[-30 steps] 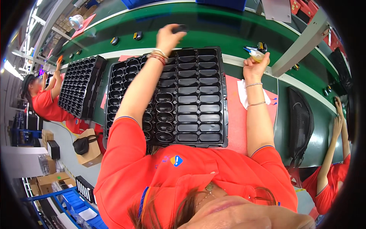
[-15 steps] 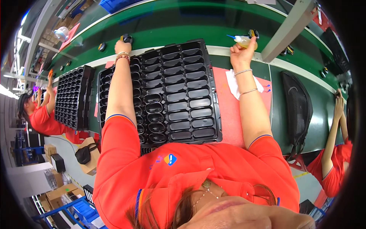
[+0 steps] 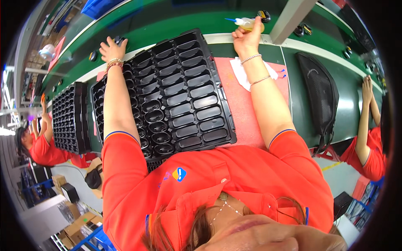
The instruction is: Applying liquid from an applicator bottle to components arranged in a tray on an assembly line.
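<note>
My left hand [image 3: 112, 51] is open over the green conveyor belt, its fingers spread. A small black part [image 3: 121, 40] sits right beside its fingertips. My right hand [image 3: 248, 41] is closed round a small squeeze bottle [image 3: 253, 25] with yellowish liquid and a thin blue tip pointing left. Just beyond that hand lies a black-and-yellow part [image 3: 264, 16] on the belt. Under and beside my left forearm is a large black tray [image 3: 231, 129] with rows of oval pockets; several left-hand pockets seem to hold black pieces, while the right-hand ones look bare.
A white cloth [image 3: 240, 74] lies on a pink mat [image 3: 226, 71] below my right wrist. A black case [image 3: 320, 94] rests on the right, past a grey post [image 3: 289, 23]. Another black tray stack [image 3: 69, 117] stands left. Co-workers sit at both sides.
My left hand has gone from gripping the small black part to spread fingers, with the part beside it. My right hand still holds the bottle. The whole view has shifted slightly.
</note>
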A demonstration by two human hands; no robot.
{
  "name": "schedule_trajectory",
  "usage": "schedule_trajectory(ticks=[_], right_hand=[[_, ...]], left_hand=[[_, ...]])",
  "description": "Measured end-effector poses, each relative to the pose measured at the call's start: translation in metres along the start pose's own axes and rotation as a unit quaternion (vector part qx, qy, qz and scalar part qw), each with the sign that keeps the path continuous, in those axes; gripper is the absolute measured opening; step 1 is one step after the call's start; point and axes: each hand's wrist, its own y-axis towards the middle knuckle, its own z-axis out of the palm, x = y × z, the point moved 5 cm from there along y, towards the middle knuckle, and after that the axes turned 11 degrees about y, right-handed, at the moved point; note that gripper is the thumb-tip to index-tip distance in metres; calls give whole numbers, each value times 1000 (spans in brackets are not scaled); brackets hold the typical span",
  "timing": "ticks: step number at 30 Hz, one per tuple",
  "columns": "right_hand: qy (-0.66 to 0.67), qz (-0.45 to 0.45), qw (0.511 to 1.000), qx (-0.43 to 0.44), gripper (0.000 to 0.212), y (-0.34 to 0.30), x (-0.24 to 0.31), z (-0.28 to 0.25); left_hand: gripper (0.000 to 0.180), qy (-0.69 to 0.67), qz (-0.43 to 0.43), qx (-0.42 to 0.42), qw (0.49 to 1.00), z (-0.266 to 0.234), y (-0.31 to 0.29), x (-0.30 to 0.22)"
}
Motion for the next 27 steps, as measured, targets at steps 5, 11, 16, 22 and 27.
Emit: schedule_trajectory(ticks=[5,11,16,22,27], right_hand=[[0,-12,1000,-7,48,-1,4,0],[4,-1,1000,-11,47,-3,1,1],[-3,-8,1000,-10,46,-2,4,0],[-6,-4,1000,-2,46,-1,-1,1],[-11,-12,1000,1,45,1,4,0]], left_hand=[[86,-24,-5,36,999,9,6,5],[87,-103,-39,32,993,15,8,21],[83,-121,-6,-48,991,11,13,20],[66,-243,-6,-57,968,16,20,34],[59,-304,-33,-25,952,14,18,22]])
